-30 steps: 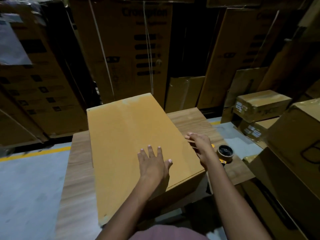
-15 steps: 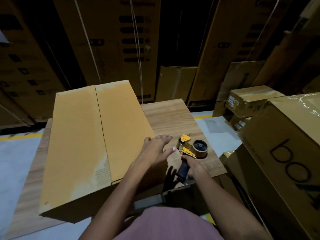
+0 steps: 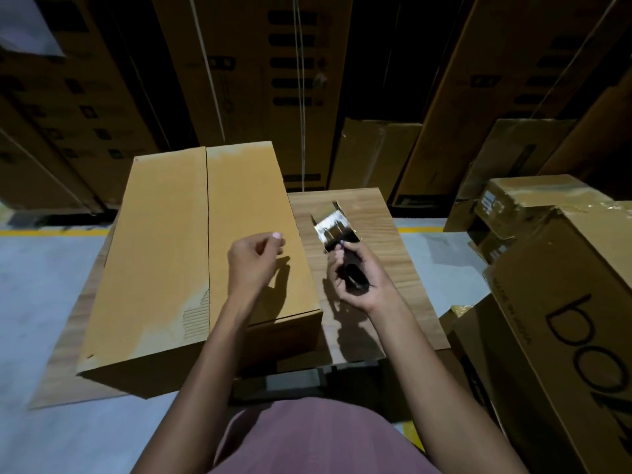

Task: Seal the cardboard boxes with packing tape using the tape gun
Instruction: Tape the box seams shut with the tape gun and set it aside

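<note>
Cardboard box (image 3: 205, 254) lies untaped on the bench (image 3: 369, 254), right hand (image 3: 355, 282) gripping the tape gun (image 3: 337, 230) beside it, left hand (image 3: 253, 265) loosely curled, empty; next, tape onto the centre seam.

Cardboard box (image 3: 191, 254): plain tan, long, lying flat on the wooden counter (image 3: 372, 213); top flaps closed, centre seam untaped; torn patch near the front edge. Tape gun (image 3: 337, 230): black handle, shiny tape head, blurred, held above the counter just right of the box, head pointing away
</note>
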`<move>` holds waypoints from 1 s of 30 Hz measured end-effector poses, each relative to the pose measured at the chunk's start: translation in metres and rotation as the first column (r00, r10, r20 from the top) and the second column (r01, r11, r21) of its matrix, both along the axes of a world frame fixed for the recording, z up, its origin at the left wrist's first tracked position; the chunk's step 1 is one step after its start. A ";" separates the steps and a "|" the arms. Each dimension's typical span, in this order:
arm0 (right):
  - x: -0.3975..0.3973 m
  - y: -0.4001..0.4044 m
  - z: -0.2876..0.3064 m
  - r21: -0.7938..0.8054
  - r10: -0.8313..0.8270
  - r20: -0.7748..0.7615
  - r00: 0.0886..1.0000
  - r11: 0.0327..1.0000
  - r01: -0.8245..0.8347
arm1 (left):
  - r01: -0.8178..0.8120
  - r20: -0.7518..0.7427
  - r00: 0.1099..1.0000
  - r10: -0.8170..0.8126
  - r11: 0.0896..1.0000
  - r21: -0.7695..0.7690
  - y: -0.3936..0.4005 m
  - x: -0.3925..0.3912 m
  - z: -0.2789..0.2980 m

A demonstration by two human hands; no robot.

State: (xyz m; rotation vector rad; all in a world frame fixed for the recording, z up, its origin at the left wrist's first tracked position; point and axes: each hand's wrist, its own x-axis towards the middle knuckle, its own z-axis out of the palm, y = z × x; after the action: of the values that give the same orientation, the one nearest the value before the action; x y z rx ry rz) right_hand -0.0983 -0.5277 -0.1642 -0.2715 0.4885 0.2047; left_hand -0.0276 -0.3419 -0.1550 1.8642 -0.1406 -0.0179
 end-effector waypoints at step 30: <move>0.055 0.095 -0.018 -0.989 -0.270 0.036 0.962 -0.145 -0.003 | 0.055 0.137 0.972 -0.189 0.755 0.653 0.211 0.170 -0.061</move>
State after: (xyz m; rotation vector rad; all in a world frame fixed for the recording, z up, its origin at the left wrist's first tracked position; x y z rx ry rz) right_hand -0.0430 -0.4329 -0.1824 -1.8541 0.8012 -0.4854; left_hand 0.1425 -0.1307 -0.2162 2.5534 -0.4424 0.0304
